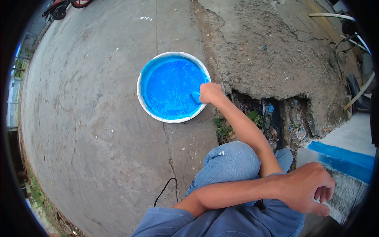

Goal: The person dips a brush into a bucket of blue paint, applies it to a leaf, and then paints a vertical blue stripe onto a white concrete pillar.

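Observation:
A round white-rimmed bucket (139, 93) of bright blue paint (169, 87) stands on the concrete. My right hand (210, 93) is closed at the bucket's right rim, gripping a paintbrush (196, 97) whose blue-coated end dips into the paint. Most of its handle is hidden by my fingers. My left arm crosses over to the right, above my bent knee (229, 162). At its end my left hand (308, 189) has curled fingers around a small whitish thing (319, 200), too hidden to name.
A broken gutter (280, 114) with litter and weeds opens right of the bucket. A ledge with a blue painted band (341, 156) lies at the right. A black cable (166, 189) loops by my knee. A parked motorbike (59, 10) shows at the far upper left.

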The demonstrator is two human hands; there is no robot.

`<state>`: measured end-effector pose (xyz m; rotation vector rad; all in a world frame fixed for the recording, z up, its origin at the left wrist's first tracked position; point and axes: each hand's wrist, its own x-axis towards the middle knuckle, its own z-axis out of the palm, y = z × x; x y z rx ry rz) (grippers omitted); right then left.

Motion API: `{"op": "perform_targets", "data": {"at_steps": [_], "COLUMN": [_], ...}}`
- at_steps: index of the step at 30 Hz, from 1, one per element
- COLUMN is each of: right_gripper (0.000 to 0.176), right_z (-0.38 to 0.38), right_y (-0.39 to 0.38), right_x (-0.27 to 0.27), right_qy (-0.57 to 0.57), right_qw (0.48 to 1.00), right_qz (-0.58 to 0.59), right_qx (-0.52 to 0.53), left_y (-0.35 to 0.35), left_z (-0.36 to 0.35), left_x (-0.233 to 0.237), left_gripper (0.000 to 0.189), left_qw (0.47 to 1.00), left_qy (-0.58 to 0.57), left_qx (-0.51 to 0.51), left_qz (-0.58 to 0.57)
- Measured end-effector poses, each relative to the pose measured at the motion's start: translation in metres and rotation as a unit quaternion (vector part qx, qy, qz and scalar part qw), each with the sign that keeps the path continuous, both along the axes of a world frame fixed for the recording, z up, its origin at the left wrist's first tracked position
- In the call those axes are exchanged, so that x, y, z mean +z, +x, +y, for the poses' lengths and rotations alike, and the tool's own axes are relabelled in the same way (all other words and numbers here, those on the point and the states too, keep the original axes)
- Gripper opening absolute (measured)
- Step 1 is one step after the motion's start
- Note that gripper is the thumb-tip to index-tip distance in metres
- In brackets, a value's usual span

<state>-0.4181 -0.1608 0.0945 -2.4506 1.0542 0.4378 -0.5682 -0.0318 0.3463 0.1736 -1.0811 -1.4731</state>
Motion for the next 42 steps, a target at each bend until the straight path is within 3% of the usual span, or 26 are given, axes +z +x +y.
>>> {"op": "perform_targets", "data": {"at_steps": [3,7,9,12,17,26,30,42], "right_gripper": [0.028,0.03,0.03,0.03,0.029,0.026,0.025,0.026], "right_z": [0.002,0.009,0.02,0.04,0.057,0.075,0.081,0.091], "right_y": [-0.019,-0.054,-0.074,-0.095,-0.11,-0.119,-0.121,-0.128], "right_x": [-0.012,-0.02,-0.027,-0.053,-0.079,-0.087,-0.084,-0.071], "right_qy": [0.038,0.063,0.051,0.025,0.014,0.0,0.006,0.02], "right_qw": [0.998,0.994,0.978,0.955,0.945,0.927,0.935,0.934], "right_qz": [0.05,0.021,-0.132,-0.223,-0.227,-0.291,-0.274,-0.277], "right_qx": [0.022,-0.084,-0.152,-0.194,-0.234,-0.238,-0.224,-0.223], "left_y": [-0.004,-0.002,-0.004,-0.007,-0.014,-0.036,-0.047,-0.056], "left_z": [0.0,0.0,-0.001,-0.001,0.0,0.008,0.011,0.019], "left_x": [-0.002,0.0,-0.001,-0.001,0.001,0.002,-0.002,0.001], "left_gripper": [0.029,0.029,0.03,0.03,0.031,0.031,0.032,0.035], "left_qw": [1.0,0.999,0.999,0.999,0.998,0.994,0.994,0.985], "left_qy": [-0.015,-0.014,-0.019,-0.027,-0.016,-0.017,-0.063,-0.069], "left_qx": [0.001,-0.01,-0.012,-0.018,-0.056,-0.094,-0.073,-0.137], "left_qz": [-0.01,-0.028,-0.024,-0.032,-0.04,-0.053,-0.061,-0.077]}}
